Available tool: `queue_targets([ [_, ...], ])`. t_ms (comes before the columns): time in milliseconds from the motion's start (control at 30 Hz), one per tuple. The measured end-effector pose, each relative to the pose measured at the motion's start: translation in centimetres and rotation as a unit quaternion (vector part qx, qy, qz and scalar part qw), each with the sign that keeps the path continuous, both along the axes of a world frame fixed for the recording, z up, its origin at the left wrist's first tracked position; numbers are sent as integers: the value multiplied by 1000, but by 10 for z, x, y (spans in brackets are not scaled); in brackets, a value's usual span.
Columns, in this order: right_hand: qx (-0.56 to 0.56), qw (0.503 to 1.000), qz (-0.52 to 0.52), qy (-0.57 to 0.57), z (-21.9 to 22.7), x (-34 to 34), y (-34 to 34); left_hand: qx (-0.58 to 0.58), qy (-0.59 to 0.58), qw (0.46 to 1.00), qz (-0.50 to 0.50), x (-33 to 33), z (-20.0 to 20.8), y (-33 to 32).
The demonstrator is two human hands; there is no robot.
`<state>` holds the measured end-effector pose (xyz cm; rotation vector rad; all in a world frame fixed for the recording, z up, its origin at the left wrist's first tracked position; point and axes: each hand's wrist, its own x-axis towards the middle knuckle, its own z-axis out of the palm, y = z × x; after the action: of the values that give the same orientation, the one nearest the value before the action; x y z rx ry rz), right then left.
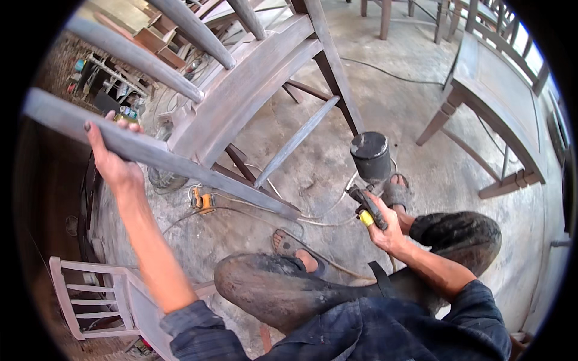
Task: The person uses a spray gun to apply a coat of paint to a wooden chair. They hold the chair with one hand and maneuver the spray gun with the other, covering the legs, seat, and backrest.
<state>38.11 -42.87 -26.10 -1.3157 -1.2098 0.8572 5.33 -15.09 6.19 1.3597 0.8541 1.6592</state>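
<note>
A grey-brown wooden chair (pixel 241 99) with round back spindles stands tilted in front of me, one long post slanting across to the left. My left hand (pixel 120 162) is closed around that post, thumb on the near face and fingertips showing past its upper edge. In my right hand (pixel 386 228) is a spray gun (pixel 369 207) with a black cup (pixel 370 155) on top and some yellow at its grip. The gun is held to the right of the chair's lower legs, apart from them. Its trigger is mostly hidden by my fingers.
A yellow-orange power tool (pixel 206 201) lies on the stained concrete floor (pixel 319 162). A pale hose (pixel 328 218) loops past my sandalled feet. Another wooden chair (pixel 490 96) stands at right, a smaller chair (pixel 99 289) at lower left. More furniture parts lie at the upper left.
</note>
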Motion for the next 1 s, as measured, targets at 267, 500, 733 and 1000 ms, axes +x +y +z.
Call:
queue_targets([
  [267, 0, 997, 54, -63, -38, -20, 79, -11, 24, 996, 86, -28, 38, 110],
  [500, -13, 995, 84, -50, -56, -47, 190, 20, 60, 987, 151, -27, 39, 147],
  [733, 25, 996, 71, -45, -46, -72, 328, 35, 69, 983, 167, -40, 49, 168],
  [1000, 66, 996, 44, -41, -24, -82, 399, 43, 69, 988, 131, -46, 48, 179],
])
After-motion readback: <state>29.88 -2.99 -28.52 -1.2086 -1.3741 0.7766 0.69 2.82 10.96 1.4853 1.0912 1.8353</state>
